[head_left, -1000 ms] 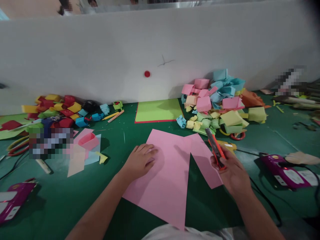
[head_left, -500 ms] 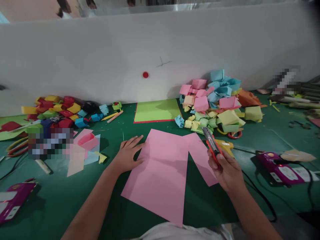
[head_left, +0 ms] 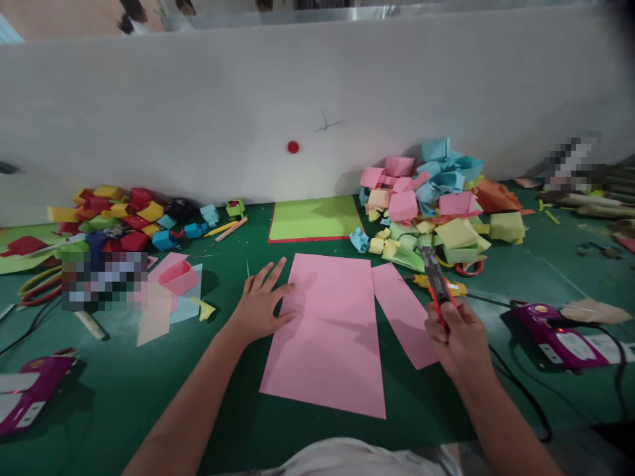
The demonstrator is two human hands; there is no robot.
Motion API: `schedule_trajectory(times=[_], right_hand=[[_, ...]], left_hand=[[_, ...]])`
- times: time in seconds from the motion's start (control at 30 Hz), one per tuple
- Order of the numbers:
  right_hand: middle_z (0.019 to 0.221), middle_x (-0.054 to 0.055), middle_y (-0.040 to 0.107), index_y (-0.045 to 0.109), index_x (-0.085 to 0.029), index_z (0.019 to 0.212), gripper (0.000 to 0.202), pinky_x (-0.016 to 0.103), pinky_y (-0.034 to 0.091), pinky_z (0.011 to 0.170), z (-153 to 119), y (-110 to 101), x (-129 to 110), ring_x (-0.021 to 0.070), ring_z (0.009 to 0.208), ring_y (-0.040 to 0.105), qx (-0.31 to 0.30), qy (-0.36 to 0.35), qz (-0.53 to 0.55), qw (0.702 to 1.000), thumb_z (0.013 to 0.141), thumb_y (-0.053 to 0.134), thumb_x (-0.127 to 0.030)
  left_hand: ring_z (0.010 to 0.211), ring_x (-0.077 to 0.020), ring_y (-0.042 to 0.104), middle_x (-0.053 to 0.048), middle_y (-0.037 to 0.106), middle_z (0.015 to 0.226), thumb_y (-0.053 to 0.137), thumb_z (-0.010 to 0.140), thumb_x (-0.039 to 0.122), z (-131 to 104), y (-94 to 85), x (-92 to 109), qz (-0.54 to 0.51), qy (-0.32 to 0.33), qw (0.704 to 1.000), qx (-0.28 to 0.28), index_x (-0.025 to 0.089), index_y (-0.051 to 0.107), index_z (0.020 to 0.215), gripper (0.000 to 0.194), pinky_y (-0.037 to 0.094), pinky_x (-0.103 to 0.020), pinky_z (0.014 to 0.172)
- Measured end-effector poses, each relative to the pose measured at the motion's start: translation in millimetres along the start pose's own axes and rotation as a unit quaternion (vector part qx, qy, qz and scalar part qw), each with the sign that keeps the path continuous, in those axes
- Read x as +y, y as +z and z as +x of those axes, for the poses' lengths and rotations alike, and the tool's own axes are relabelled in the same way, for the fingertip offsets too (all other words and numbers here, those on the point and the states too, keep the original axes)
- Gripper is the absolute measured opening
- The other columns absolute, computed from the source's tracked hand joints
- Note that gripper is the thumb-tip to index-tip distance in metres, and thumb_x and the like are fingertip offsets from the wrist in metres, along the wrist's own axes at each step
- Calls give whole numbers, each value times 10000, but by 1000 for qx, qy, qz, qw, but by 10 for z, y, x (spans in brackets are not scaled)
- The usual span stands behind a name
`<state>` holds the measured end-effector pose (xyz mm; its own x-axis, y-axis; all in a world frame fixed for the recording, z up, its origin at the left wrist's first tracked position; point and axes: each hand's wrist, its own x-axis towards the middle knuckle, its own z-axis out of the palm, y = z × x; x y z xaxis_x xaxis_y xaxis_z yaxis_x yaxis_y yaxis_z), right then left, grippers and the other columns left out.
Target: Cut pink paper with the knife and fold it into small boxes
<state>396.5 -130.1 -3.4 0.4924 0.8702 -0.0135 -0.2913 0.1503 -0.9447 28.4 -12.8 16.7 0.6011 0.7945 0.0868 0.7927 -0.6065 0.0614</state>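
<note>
Box cutter gripped in my right hand, right of frame center. On my feed, left hand has fingers spread wide at pink paper sheet's left edge, lower center.

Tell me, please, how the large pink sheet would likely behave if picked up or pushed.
The large pink sheet looks paper-thin, so it is probably light for its size. Lifted by one edge, it may sag, being so broad. Pushed, it would likely slide, as it lies flat on a smooth-looking green table.
</note>
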Motion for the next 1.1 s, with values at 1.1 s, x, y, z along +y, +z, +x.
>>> schedule_trajectory(times=[1.1], right_hand=[[1101,1,784,774,-312,1077,272,405,585,937,147,907,280,263,1014,733,-362,-109,-475,795,896,664,-483]], left_hand=[[1535,-401,162,-22,227,1682,546,822,817,-49,81,-111,-60,24,994,-90,421,334,1558,862,100,-603,1197]])
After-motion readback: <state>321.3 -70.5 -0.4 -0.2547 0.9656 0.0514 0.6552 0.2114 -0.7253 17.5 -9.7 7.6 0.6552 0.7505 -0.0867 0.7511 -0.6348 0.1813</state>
